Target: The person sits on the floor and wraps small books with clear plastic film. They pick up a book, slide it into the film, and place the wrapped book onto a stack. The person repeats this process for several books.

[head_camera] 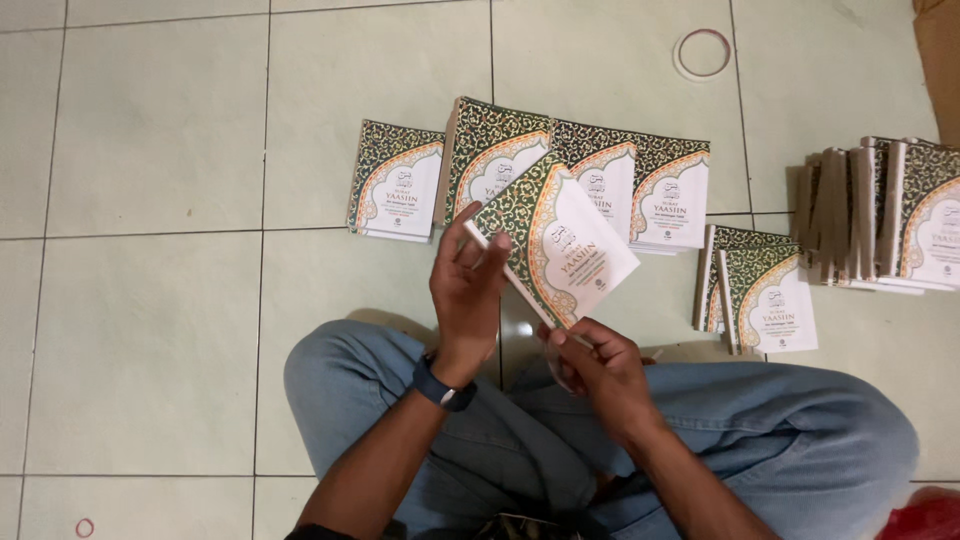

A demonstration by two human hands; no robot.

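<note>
as hands (530, 310) grip, booklet (560, 245) lies between

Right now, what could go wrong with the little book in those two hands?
1. The booklet is pinched only at its edges by the left hand and right hand, so it might slip and drop.
2. If it falls, it could knock the leaning row of booklets on the tiled floor.
3. The upright stack at the right looks tippy and might topple if bumped.
</note>
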